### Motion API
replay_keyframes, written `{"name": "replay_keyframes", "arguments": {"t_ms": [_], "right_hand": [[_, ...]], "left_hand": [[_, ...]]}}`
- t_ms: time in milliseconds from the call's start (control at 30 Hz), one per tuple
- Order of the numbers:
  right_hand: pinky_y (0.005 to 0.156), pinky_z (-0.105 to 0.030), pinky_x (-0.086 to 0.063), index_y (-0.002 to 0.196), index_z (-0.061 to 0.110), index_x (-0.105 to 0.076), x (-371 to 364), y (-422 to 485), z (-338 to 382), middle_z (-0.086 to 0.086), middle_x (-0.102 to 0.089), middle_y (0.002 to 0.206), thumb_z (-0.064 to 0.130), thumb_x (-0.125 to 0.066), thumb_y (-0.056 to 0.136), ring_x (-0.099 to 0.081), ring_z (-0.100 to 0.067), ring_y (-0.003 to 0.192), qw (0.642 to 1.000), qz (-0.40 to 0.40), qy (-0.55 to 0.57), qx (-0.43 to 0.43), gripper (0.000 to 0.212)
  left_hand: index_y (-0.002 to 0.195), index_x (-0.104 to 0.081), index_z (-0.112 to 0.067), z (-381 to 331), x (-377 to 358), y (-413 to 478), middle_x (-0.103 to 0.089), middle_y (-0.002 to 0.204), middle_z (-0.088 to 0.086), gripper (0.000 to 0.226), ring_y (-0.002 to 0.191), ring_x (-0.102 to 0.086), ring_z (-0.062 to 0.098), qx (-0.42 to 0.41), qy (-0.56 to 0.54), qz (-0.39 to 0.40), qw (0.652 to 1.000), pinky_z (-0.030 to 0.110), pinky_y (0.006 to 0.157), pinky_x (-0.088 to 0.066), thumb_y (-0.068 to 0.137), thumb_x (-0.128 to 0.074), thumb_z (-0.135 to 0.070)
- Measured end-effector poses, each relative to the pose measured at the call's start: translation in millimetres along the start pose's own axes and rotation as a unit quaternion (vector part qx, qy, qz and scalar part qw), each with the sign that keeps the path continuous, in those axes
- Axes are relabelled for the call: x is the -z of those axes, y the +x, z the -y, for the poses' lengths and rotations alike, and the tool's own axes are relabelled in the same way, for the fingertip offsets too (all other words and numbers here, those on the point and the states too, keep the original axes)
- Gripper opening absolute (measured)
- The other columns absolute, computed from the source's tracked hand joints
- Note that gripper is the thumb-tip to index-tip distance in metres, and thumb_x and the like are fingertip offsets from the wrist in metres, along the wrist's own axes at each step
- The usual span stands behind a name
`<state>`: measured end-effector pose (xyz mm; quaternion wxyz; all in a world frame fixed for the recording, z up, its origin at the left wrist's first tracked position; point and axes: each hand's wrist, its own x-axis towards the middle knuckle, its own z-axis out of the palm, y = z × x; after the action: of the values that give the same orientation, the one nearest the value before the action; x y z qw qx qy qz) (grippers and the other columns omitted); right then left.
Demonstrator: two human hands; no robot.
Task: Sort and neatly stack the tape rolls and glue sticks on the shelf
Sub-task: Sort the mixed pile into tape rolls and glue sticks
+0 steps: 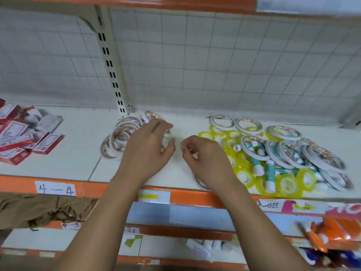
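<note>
hovering over the shelf [74, 165] now, both bare arms up from below, and the two hands sit close together near the middle of the white board. left hand [148, 147] is over the right edge of a loose pile of white tape rolls [121, 137] that lies at the foot of the slotted post [110, 63]. its fingers are half bent, thumb out to the side, fingertips right at the nearest roll, but the blur hides whether it actually grips one, cannot tell. right hand [205, 159] is just beside it, knuckles up, fingers curled in tight with thumb and forefinger tips meeting. whether anything small is pinched there, cannot tell either. under that right wrist, one thin white ring [199, 182] of tape lies flat at the front edge of the shelf.

off to the right, the unsorted heap: more white rolls [284, 132] with printed labels, clear yellow tape rolls [287, 184] scattered beneath and in front, and teal-and-white glue sticks [270, 173] jumbled between them, some poking through the white rings.

far left, well apart from all that, a tumble of red and white boxes [19, 137]. a wire grid [195, 65] backs the shelf, and the front lip is orange with a handwritten tag [56, 189] reading 4—4. down below right, orange packets [332, 237], blurred.
</note>
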<state>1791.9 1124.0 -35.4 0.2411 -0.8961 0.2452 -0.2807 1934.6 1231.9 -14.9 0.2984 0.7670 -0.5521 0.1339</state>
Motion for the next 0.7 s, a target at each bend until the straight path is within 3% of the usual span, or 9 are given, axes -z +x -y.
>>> {"name": "replay_keyframes", "arguments": {"t_ms": [67,167,233,367,500,600,700], "right_hand": [[0.067,-0.037,-0.052,0.09,0.026,-0.065,25.0,-21.8,-7.7,0.013,-0.065,0.079,0.03,-0.056,0.092,-0.062,-0.008,0.074,1.0,-0.004,-0.007,-0.004,0.01],[0.064,-0.031,-0.049,0.088,0.025,-0.065,52.1,-47.6,-26.2,0.014,-0.061,0.076,0.025,-0.06,0.092,-0.059,-0.006,0.072,1.0,-0.016,-0.016,-0.02,0.006],[0.065,-0.032,-0.05,0.086,0.025,-0.064,63.6,-55.2,-42.0,0.013,-0.062,0.077,0.023,-0.061,0.091,-0.06,-0.008,0.074,0.998,-0.029,-0.029,-0.038,0.006],[0.069,-0.037,-0.052,0.089,0.02,-0.066,75.5,-54.6,-73.5,0.006,-0.066,0.084,0.02,-0.062,0.09,-0.062,-0.015,0.081,0.994,-0.073,-0.07,-0.048,0.004],[0.081,-0.044,-0.05,0.1,0.013,-0.069,78.6,-37.6,-100.1,-0.006,-0.067,0.096,0.02,-0.067,0.087,-0.059,-0.031,0.092,0.982,-0.1,-0.151,-0.057,0.015],[0.083,-0.045,-0.046,0.105,0.012,-0.07,75.6,-25.6,-113.0,-0.011,-0.065,0.104,0.038,-0.065,0.088,-0.054,-0.037,0.097,0.955,-0.055,-0.268,-0.113,0.031],[0.083,-0.045,-0.043,0.101,0.011,-0.071,75.9,-24.2,-116.5,-0.013,-0.063,0.105,0.037,-0.068,0.087,-0.053,-0.04,0.099,0.953,-0.037,-0.276,-0.119,0.03]], "left_hand": [[0.114,-0.066,-0.02,-25.2,-10.1,-5.2,-0.063,0.114,-0.004,0.036,0.101,-0.063,0.022,-0.011,-0.011,0.025,1.0,0.036,0.077,-0.053,0.09,-0.049,-0.04],[0.119,-0.063,-0.023,-55.2,-31.4,-14.4,-0.059,0.116,-0.007,0.044,0.101,-0.061,0.02,-0.03,-0.024,0.084,0.996,0.037,0.078,-0.053,0.091,-0.043,-0.05],[0.133,-0.052,-0.026,-72.9,-46.3,-18.5,-0.051,0.13,-0.005,0.059,0.114,-0.055,0.022,-0.021,-0.01,0.146,0.989,0.04,0.087,-0.05,0.088,-0.04,-0.062],[0.152,-0.017,-0.035,-91.5,-69.7,-26.0,-0.015,0.159,-0.002,0.092,0.143,-0.022,0.027,0.031,0.038,0.284,0.958,0.048,0.109,-0.034,0.077,-0.044,-0.081],[0.153,-0.017,-0.031,-97.1,-78.4,-23.9,-0.025,0.153,0.001,0.089,0.136,-0.034,0.029,0.026,0.057,0.279,0.958,0.046,0.103,-0.04,0.081,-0.053,-0.07],[0.151,-0.025,-0.028,-100.7,-76.6,-16.4,-0.033,0.145,0.002,0.085,0.126,-0.04,0.029,0.034,0.056,0.267,0.962,0.043,0.097,-0.045,0.081,-0.06,-0.06],[0.149,-0.03,-0.029,-102.5,-71.7,-9.7,-0.033,0.142,0.0,0.082,0.124,-0.04,0.026,0.037,0.032,0.238,0.97,0.041,0.097,-0.045,0.08,-0.06,-0.062]]}}
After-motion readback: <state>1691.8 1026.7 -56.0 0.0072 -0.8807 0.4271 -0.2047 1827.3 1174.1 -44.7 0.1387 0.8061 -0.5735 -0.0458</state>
